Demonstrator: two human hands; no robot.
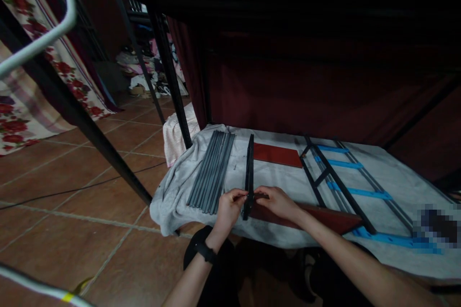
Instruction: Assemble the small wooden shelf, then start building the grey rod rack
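Note:
A black metal frame [249, 168] stands on edge on the grey cloth, seen almost end-on between my two hands. On its left side, my left hand [229, 207] has thumb and forefinger pinched together near the bar. Whatever is in that pinch is too small to make out. From the other side, my right hand [276, 202] closes its fingers on a short dark crosspiece of the same frame. Left of the frame, several grey metal tubes [211, 170] lie side by side. To the right are a red-brown panel [278, 155] and a second panel [326, 217], partly behind my right forearm.
A ladder-like black frame [329, 172] and blue slotted strips [360, 193] lie farther right on the grey cloth [173, 196]. Dark bed posts [169, 72] rise at the left. A white bent tube [43, 41] crosses the upper left. A cable [90, 184] runs over the tiled floor.

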